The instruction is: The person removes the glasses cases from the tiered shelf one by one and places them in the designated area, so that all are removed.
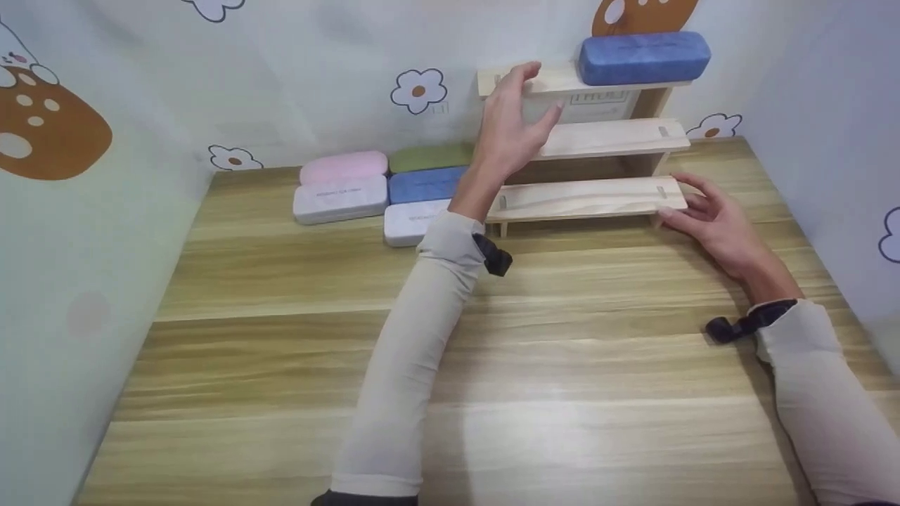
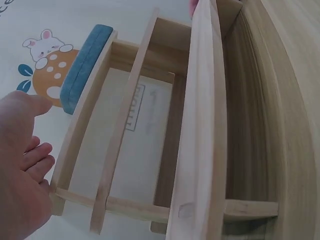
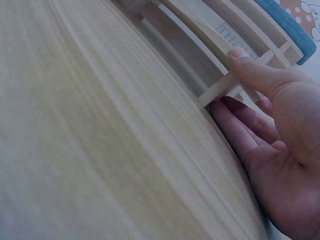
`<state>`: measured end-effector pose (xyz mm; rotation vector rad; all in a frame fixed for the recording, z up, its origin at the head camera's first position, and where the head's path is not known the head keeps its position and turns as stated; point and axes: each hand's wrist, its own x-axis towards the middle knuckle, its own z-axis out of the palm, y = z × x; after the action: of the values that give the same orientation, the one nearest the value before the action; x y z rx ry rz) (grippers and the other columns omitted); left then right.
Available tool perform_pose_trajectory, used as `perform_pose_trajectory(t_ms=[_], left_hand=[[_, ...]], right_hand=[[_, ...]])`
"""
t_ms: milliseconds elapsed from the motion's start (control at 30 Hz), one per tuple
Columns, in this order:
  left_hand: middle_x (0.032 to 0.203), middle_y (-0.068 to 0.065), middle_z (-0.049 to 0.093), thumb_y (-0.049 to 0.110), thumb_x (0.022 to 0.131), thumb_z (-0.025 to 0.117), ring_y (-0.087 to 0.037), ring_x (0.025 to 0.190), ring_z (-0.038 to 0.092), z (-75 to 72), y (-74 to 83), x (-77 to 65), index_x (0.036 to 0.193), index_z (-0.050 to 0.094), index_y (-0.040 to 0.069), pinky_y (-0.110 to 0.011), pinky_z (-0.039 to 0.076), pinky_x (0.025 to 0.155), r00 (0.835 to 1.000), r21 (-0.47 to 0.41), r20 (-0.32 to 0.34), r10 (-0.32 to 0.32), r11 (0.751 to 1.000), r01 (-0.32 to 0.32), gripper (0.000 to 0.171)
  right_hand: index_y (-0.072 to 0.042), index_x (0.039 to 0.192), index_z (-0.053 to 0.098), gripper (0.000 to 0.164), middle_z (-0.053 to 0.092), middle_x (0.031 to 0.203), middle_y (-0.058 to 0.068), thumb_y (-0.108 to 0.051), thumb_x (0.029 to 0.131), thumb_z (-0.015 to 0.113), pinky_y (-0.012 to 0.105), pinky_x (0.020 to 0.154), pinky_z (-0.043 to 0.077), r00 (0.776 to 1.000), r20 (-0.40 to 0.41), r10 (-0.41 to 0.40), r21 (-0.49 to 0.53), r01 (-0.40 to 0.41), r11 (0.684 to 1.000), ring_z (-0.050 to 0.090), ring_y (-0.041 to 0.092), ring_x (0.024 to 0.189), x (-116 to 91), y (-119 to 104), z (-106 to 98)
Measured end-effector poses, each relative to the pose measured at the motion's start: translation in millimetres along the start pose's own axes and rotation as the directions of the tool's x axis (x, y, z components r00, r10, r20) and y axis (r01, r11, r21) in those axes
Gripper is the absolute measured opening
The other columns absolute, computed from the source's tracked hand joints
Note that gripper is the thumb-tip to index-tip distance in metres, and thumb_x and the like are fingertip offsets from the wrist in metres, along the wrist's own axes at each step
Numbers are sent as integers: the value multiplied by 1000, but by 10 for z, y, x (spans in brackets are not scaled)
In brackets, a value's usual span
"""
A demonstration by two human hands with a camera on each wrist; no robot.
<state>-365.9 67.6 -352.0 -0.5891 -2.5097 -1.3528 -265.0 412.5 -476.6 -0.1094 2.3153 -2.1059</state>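
Observation:
A three-step wooden rack (image 1: 590, 198) stands against the back wall. On the right end of its top board lies a blue glasses case (image 1: 645, 58), also visible as a blue block (image 2: 86, 69) in the left wrist view. My left hand (image 1: 508, 130) is at the rack's left end, thumb and fingers apart, with nothing between them. At the lowest board's right end, my right hand (image 1: 717, 221) grips the rack. In the right wrist view its thumb (image 3: 250, 67) lies over the board's front edge, while the other fingers reach behind the side leg (image 3: 220, 89).
Left of the rack, several glasses cases lie in two columns: a pink case (image 1: 343, 167) behind a white case (image 1: 341, 199), and a green case (image 1: 430, 156), a blue case (image 1: 425, 184) and another white case (image 1: 411, 223). The wood-grain table (image 1: 562, 365) meets walls on both sides.

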Motion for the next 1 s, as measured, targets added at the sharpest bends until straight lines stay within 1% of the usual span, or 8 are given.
perform_pose_trajectory(t_ms=[200, 333, 400, 533, 633, 767, 900, 1000], left_hand=[[167, -4, 49, 34, 105, 71, -13, 155, 45, 55, 99, 134, 162, 44, 12, -9, 31, 124, 999, 62, 51, 8, 998, -11, 67], [168, -4, 48, 34, 106, 69, -14, 156, 44, 116, 150, 204, 163, 41, 10, -8, 31, 124, 997, 65, 82, 14, 998, -19, 69], [168, -4, 49, 35, 106, 68, -14, 154, 46, 154, 181, 233, 164, 40, 11, -9, 33, 123, 996, 87, 86, 3, 996, -10, 69], [168, 2, 49, 42, 108, 65, -10, 153, 48, 234, 264, 280, 165, 39, 17, -13, 37, 123, 996, 163, 76, -55, 986, 41, 68], [168, 5, 49, 45, 108, 64, -8, 155, 45, 297, 323, 310, 165, 39, 19, -15, 36, 125, 994, 190, 73, -85, 979, 69, 67], [168, 3, 50, 43, 108, 65, -8, 154, 46, 371, 370, 358, 165, 40, 17, -16, 35, 126, 994, 194, 78, -82, 979, 65, 67], [166, 1, 51, 45, 107, 64, -11, 153, 48, 414, 387, 398, 165, 38, 15, -19, 36, 126, 994, 227, 94, -63, 973, 40, 70], [168, 1, 48, 46, 106, 65, -12, 156, 44, 421, 388, 408, 168, 32, 15, -26, 31, 130, 989, 277, 116, -90, 959, 54, 76]], right_hand=[[-9, 163, 44, 74, 74, 133, -9, -4, 98, 79, 13, 95, 60, 1000, 6, -6, -17, 6, 1000, 73, 2, 118, 2, -2, 4], [-9, 162, 44, 72, 75, 131, -8, -2, 98, 77, 14, 93, 61, 1000, 13, -11, 1, 11, 1000, 74, 2, 117, 4, 3, 9], [-8, 162, 44, 71, 76, 130, -7, 0, 99, 76, 14, 91, 61, 1000, 17, -14, 24, 14, 1000, 74, 3, 116, 5, 0, 8], [-5, 162, 43, 71, 76, 129, -6, 2, 99, 75, 15, 90, 62, 1000, 16, -19, 47, 18, 999, 75, 4, 115, 0, -8, -9], [-4, 162, 42, 73, 76, 130, -6, 1, 98, 76, 15, 90, 62, 1000, 7, -14, 42, 14, 999, 75, 4, 116, -12, -14, -24], [-5, 162, 43, 73, 75, 132, -6, 1, 98, 76, 15, 92, 62, 1000, 2, -11, 33, 11, 999, 74, 4, 118, -21, -28, -31], [-4, 162, 43, 73, 75, 132, -6, 1, 98, 77, 16, 92, 62, 1000, -3, -12, 34, 12, 999, 74, 4, 118, -17, -28, -18], [-5, 162, 42, 74, 75, 134, -5, -1, 98, 78, 16, 94, 61, 1000, 3, -7, 11, 7, 1000, 74, 4, 119, 4, -19, 8]])
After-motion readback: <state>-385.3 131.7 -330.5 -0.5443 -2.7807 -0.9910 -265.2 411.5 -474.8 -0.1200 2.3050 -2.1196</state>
